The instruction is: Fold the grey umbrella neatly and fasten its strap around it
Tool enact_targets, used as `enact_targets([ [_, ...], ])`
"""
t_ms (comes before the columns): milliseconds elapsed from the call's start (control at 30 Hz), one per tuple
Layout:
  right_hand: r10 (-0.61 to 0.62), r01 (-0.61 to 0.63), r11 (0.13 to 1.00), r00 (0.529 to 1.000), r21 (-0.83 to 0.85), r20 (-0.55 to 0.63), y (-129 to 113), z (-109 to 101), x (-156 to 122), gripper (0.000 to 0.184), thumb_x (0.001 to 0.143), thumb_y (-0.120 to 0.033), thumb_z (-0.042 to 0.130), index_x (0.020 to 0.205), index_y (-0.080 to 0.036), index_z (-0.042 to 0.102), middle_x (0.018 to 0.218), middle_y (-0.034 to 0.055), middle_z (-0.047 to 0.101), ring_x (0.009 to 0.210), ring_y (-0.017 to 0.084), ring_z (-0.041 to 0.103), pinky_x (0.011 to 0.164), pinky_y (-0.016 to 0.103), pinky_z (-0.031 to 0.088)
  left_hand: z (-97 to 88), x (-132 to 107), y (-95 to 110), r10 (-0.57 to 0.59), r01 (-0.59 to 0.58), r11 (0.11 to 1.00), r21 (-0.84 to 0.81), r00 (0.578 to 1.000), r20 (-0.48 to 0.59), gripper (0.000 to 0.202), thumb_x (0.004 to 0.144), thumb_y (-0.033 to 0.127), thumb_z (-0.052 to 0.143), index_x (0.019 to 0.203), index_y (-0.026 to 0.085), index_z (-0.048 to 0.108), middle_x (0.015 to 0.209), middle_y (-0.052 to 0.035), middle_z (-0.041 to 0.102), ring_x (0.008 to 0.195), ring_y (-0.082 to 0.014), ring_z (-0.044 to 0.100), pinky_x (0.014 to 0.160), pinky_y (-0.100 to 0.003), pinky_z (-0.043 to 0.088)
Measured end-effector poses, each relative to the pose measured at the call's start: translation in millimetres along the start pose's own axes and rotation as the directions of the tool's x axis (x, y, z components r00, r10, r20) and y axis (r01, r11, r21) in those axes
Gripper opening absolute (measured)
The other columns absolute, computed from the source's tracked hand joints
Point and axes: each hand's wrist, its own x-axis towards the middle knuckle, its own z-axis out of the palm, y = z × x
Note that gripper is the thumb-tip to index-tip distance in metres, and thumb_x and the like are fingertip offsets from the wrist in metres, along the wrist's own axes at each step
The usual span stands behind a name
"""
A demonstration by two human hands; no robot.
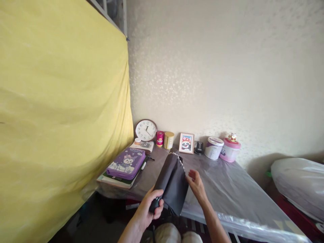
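A black folding umbrella [173,184], collapsed with its fabric loose and puffed out, points up and away from me above the front part of the table. My left hand [149,206] is wrapped round its dark handle at the lower end. Beside the fabric's right edge is my right hand [196,184], its fingers loosely curved and apart. Its thumb is close to the fabric; whether it touches I cannot tell. A pale patterned trim or cord [178,157] runs along the umbrella's far end.
A plastic-covered table [217,189] lies before me. A purple case [126,163] rests on books at left. Along the wall stand a clock [146,130], tins [168,140], a picture frame [186,143] and tubs [214,147]. A yellow curtain [63,101] hangs left.
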Motion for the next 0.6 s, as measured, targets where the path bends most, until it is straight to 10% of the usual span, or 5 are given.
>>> enact_targets([
  [167, -0.107, 0.119, 0.991, 0.977, -0.055, 0.187, -18, 9, -6, 0.031, 0.073, -0.048, 0.06, 0.084, -0.02, 0.064, 0.081, 0.0055, 0.067, 0.079, 0.024, 0.061, 0.077, 0.036, 0.046, 0.4, -3, 2, -0.091, 0.09, 0.995, -0.039, 0.996, -0.005, 0.032, 0.066, 0.04, 0.064, 0.067, 0.02, 0.039, 0.048, 0.0066, 0.049, 0.03, -0.0012, 0.029, 0.033, -0.017, 0.012],
  [433, 0.014, -0.015, 1.0, 0.994, 0.007, 0.105, -20, 12, -4, 0.052, 0.059, -0.047, 0.074, 0.102, -0.021, 0.06, 0.112, 0.0086, 0.064, 0.107, 0.028, 0.056, 0.093, 0.039, 0.042, -3.8, -8, -5, -0.103, 0.104, 0.995, -0.009, 0.993, 0.049, 0.025, 0.066, 0.036, 0.064, 0.073, 0.019, 0.048, 0.046, 0.004, 0.052, 0.03, -0.0036, 0.033, 0.032, -0.016, 0.012],
  [600, 0.213, -0.265, 0.951, 0.935, 0.161, 0.284, -38, -1, -3, 0.044, 0.066, -0.05, 0.068, 0.1, -0.022, 0.062, 0.093, 0.0062, 0.07, 0.088, 0.027, 0.065, 0.076, 0.037, 0.05, -23.5, -3, -8, -0.406, 0.425, 0.905, -0.01, 0.871, 0.276, 0.046, 0.074, 0.049, 0.05, 0.046, 0.012, 0.048, 0.029, 0.0062, 0.029, 0.024, -0.0006, 0.022, 0.029, -0.015, 0.006],
])
